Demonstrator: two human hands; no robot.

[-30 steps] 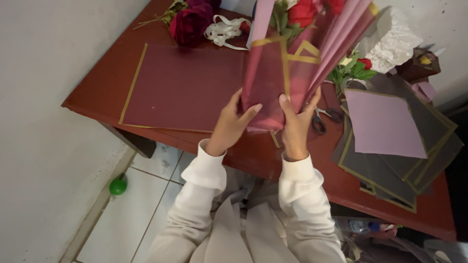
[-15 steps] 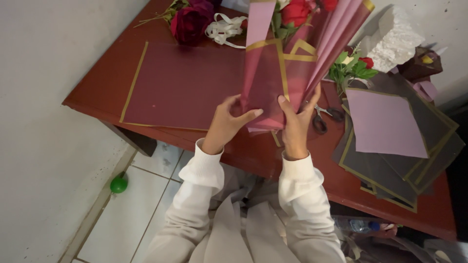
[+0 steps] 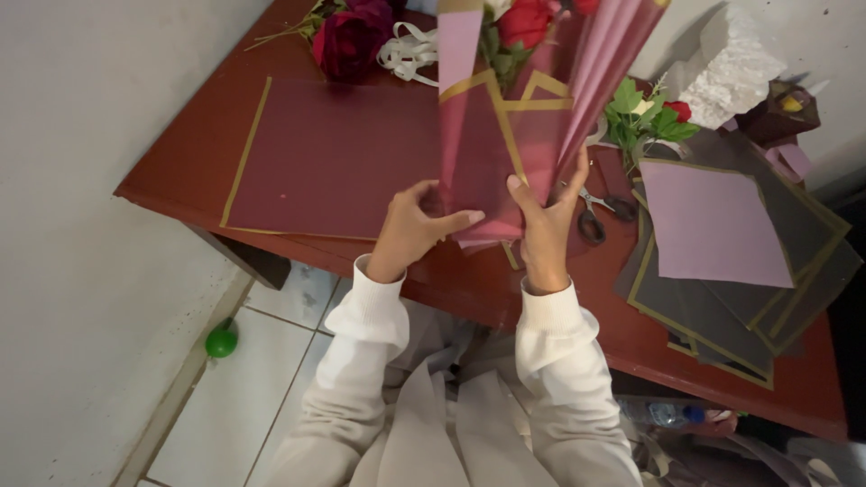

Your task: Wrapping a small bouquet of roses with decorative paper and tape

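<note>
In the head view we held the bouquet (image 3: 514, 135) upright above the bench's near edge, left hand (image 3: 410, 225) and right hand (image 3: 541, 225) both grasping its maroon wrap at the base. The wrap looked folded round but untied; the ribbon (image 3: 406, 52) lay at the far edge. The red bench (image 3: 505, 289) stood against a pale wall (image 3: 81, 180), over a tiled floor (image 3: 262, 361).

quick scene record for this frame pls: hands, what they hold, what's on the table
left hand: grips the bouquet wrap at its base, from the left
right hand: grips the same base, from the right
bouquet: red roses in maroon gold-edged paper, held upright
table: flat maroon sheet, scissors, stack of grey and lilac sheets, dark rose, ribbon
floor: green ball
</note>
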